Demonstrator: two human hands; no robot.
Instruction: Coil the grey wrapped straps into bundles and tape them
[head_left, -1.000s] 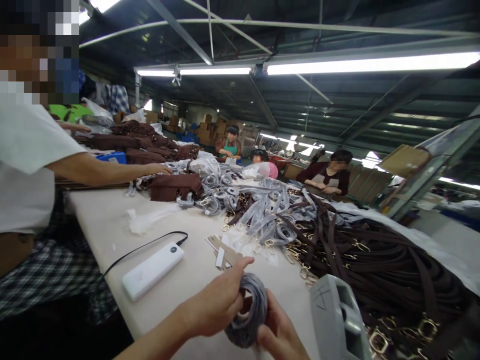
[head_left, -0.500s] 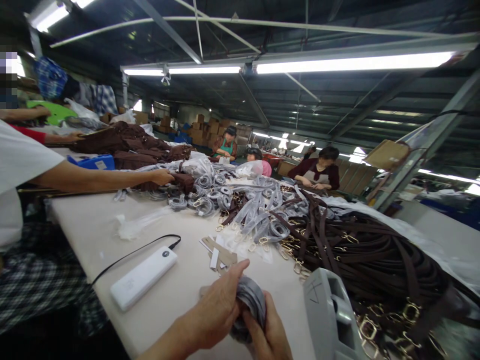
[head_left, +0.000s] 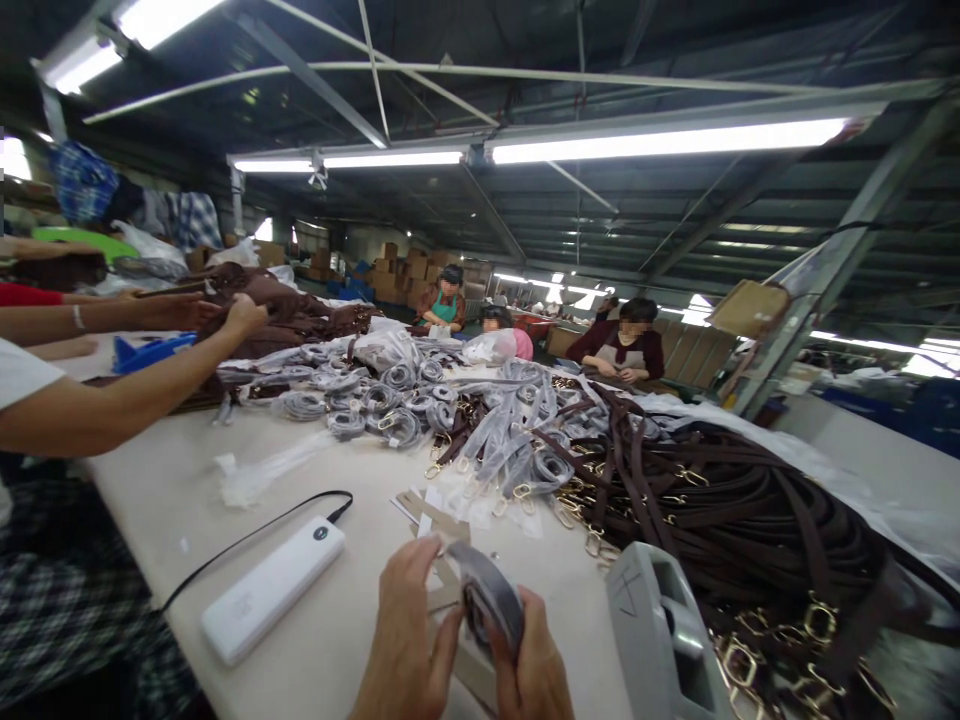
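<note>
Between my two hands is a rolled strap (head_left: 501, 588), coiled up in cloudy clear plastic that makes it look grey. My right hand (head_left: 534, 665) grips its right side, with the thumb pressed on the coil's face. My left hand (head_left: 405, 630) curls at its left side, fingertips by the upper edge and thumb near the coil's middle. Beneath the hands lie beige and white paper cards (head_left: 435, 515), partly hidden. Just right of my hands stands a grey tape dispenser (head_left: 634, 610).
A white power bank (head_left: 274, 590) with a black cable lies left. Wrapped coiled straps (head_left: 401, 425) are heaped across the table. At right is a pile of loose brown straps (head_left: 742, 490) with gold buckles. A co-worker's arm (head_left: 150, 390) reaches over brown fabric (head_left: 270, 300); others sit farther back.
The rolled strap has come up and is turned more edge-on, with my left palm less wrapped over it. At left, the co-worker's arm has drawn back from the strap heap toward the brown fabric.
</note>
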